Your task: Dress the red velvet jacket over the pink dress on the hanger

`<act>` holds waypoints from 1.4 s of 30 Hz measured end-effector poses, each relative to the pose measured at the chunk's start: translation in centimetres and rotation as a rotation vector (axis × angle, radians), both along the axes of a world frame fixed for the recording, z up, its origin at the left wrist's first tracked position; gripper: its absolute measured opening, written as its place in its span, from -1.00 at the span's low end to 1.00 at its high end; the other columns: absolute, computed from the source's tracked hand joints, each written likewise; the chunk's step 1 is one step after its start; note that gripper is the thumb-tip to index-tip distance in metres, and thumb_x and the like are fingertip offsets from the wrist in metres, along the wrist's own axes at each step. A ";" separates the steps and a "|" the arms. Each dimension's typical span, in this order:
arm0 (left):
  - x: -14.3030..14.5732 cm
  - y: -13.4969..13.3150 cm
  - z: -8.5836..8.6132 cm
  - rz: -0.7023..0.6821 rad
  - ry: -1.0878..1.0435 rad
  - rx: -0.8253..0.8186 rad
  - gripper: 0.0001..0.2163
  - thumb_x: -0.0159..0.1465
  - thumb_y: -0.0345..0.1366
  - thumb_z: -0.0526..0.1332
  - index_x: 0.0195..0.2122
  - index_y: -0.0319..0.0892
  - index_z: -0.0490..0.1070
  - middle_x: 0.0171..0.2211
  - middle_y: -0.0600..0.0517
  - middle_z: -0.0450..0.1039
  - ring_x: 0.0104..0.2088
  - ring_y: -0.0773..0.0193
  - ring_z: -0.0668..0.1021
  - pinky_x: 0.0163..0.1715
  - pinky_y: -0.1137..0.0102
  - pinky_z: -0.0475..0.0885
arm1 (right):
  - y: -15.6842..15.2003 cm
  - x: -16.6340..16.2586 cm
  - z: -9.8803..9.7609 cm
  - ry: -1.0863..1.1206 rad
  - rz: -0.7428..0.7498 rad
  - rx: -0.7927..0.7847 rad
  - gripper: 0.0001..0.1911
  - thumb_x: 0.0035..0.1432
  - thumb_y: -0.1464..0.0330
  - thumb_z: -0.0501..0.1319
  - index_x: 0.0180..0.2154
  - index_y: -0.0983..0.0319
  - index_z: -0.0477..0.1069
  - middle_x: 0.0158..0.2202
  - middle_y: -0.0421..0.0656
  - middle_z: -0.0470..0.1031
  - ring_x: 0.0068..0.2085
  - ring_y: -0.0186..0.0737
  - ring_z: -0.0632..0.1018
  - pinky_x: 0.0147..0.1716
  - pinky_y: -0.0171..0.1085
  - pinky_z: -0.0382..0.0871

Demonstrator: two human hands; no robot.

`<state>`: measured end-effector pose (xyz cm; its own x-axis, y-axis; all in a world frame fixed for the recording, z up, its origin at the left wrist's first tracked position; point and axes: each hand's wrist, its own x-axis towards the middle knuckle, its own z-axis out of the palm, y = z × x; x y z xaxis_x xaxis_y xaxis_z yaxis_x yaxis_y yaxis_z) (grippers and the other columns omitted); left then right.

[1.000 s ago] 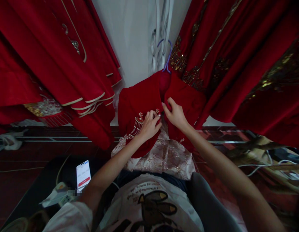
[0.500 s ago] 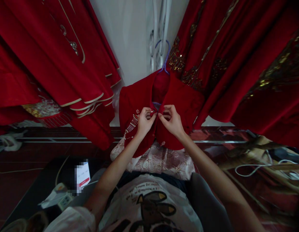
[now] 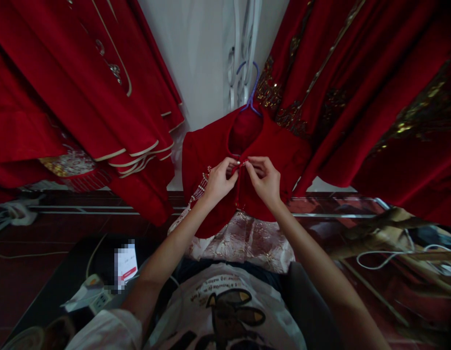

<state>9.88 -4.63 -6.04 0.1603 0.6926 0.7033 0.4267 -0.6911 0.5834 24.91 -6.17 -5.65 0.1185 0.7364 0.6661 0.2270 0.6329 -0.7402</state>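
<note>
In front of the white wall (image 3: 199, 73): red clothes (image 3: 138, 116) hang down on both sides, and the ones on the right have shiny gold bits.
Red jacket (image 3: 211, 141): it is right under both hands, with its neck hole just past the fingertips. One second ago its front edges were apart; now they come together below the neck.
Shiny cloth (image 3: 247, 238): it is below the jacket, by the lap. A second ago it showed between the front edges too.
Right hand (image 3: 265, 180): its fingers pinch one front edge, squeezed close together.
Left hand (image 3: 221, 181): it pinches the other edge, near the right fingertips. It was a bit lower a second ago. Any small piece they hold is too tiny to tell.
Blue hanger (image 3: 254, 87): its hook pokes up above the neck hole.
Phone (image 3: 130, 260): lit up, beside the left arm, partly blurred.
Beads (image 3: 200, 188): on the jacket, just beside the left hand.
</note>
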 end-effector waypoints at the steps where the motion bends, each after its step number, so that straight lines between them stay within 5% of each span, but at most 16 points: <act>1: 0.0 0.0 0.0 -0.003 -0.001 -0.011 -0.81 0.20 -0.50 0.19 -0.19 -0.14 0.35 -0.27 0.04 0.52 -0.32 0.37 0.58 -0.25 0.45 0.51 | 0.1 -0.1 0.0 0.021 0.000 -0.005 -0.78 0.20 0.23 0.23 -0.15 0.18 0.42 -0.18 -0.13 0.55 -0.14 -0.24 0.60 -0.15 -0.23 0.56; 14: -0.4 -0.6 1.5 -0.149 0.054 -0.054 -0.91 0.24 -0.41 0.17 -0.23 -0.15 0.31 -0.33 0.07 0.47 -0.33 0.40 0.54 -0.30 0.51 0.48 | 0.1 -0.2 -0.1 0.102 0.041 -0.018 -0.78 0.14 0.26 0.30 -0.17 0.18 0.49 -0.19 -0.15 0.59 -0.16 -0.23 0.62 -0.13 -0.23 0.57; 42: -0.3 -0.5 2.3 -0.113 0.132 -0.005 -0.94 0.24 -0.36 0.16 -0.38 -0.17 0.35 -0.46 0.09 0.42 -0.45 0.39 0.47 -0.37 0.48 0.38 | 0.5 0.7 0.5 0.106 0.189 -0.136 -0.63 0.01 0.21 0.38 -0.13 0.20 0.51 -0.17 -0.13 0.59 -0.14 -0.20 0.62 -0.05 -0.13 0.55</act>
